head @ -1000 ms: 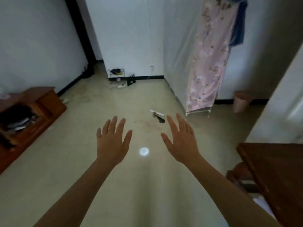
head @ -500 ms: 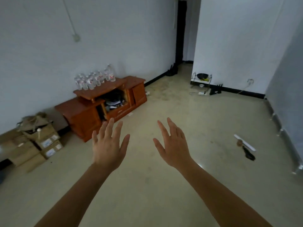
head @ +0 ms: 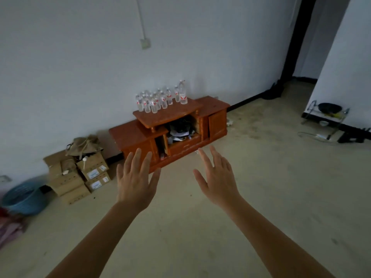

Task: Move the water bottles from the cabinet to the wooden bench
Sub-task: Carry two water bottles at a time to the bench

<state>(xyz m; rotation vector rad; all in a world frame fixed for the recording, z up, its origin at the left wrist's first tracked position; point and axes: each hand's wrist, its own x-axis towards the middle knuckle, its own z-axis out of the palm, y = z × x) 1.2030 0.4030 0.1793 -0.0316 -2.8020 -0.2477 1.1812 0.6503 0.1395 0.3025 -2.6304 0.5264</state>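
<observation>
Both of my hands are up in front of me, empty, and the water bottles stand well beyond my fingertips, clustered on the raised top of the wooden cabinet along its back edge, against the wall. One taller bottle stands at the right end of that cluster, near the top's back right corner. My left hand is held palm down, fingers spread wide and pointing toward the cabinet's front left corner. My right hand mirrors it, fingers loosely spread, tips pointing at the cabinet's lower front edge. Neither touches anything. The front half of the cabinet top is bare wood. Bare floor lies between me and the cabinet. Cardboard boxes sit by the wall to its left, a blue basket further left.
</observation>
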